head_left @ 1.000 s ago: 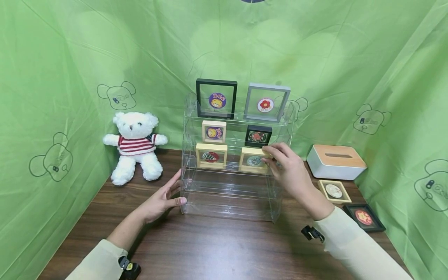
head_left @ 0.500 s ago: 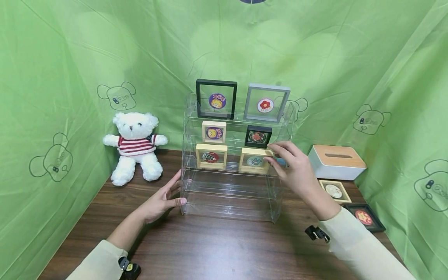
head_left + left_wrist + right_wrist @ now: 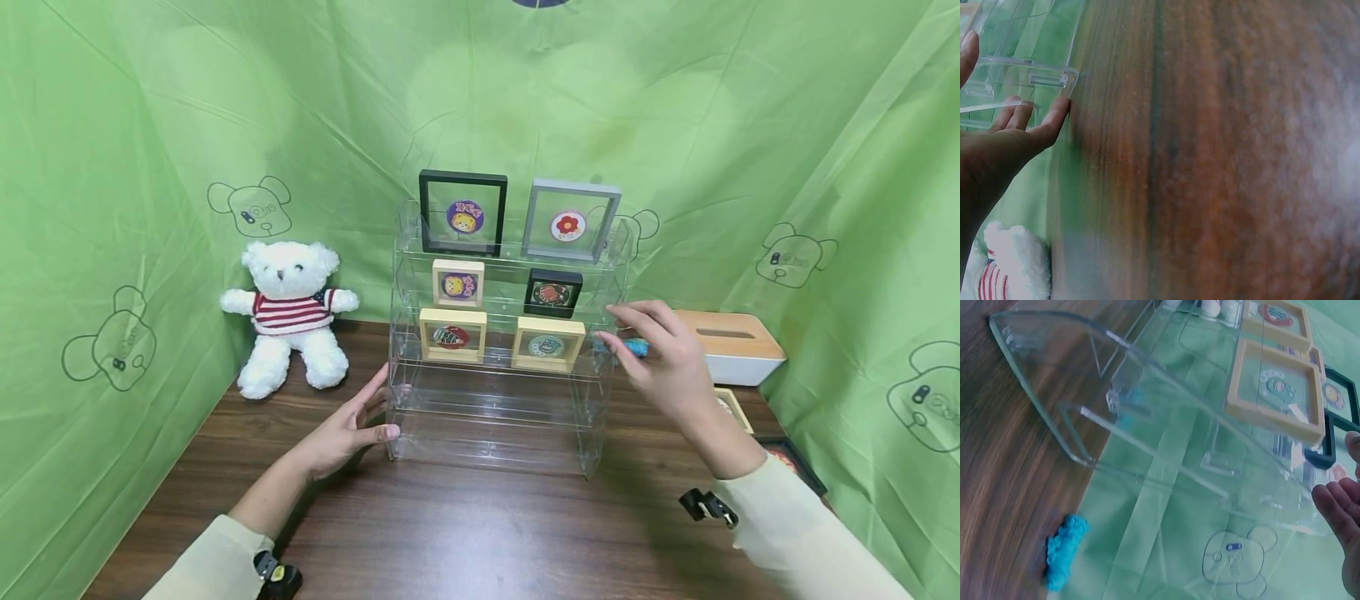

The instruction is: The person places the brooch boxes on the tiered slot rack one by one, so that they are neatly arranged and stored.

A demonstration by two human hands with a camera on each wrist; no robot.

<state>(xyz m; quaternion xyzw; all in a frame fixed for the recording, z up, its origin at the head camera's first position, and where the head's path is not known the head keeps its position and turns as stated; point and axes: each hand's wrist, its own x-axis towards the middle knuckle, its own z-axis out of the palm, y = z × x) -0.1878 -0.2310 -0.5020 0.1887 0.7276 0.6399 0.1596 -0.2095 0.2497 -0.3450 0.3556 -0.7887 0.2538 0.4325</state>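
Note:
A clear acrylic tiered rack (image 3: 487, 454) stands on the wooden table. My left hand (image 3: 339, 435) rests against the rack's left side, thumb at the front edge and fingers stretched along the panel. My right hand (image 3: 667, 362) is beside the rack's right side, fingers loosely bent, holding nothing. Nearest to it on the third tier is a light wood frame (image 3: 547, 344) with a teal round picture. To its left stands a wood frame (image 3: 453, 336) with a red picture. Above are a small wood frame (image 3: 458, 283), a small black frame (image 3: 552, 292), a large black frame (image 3: 463, 213) and a grey frame (image 3: 572, 220).
A white teddy bear (image 3: 291, 318) in a striped sweater sits at left. At right are a wood-topped tissue box (image 3: 742, 350), a wood frame (image 3: 738, 410) and a black frame (image 3: 798, 467), partly hidden by my arm. A crumpled blue thing (image 3: 1066, 551) lies behind my right hand.
My right hand has let go of the teal-picture frame on the third tier and moved right, off the rack's front. The frames on the rack and my left hand have stayed put.

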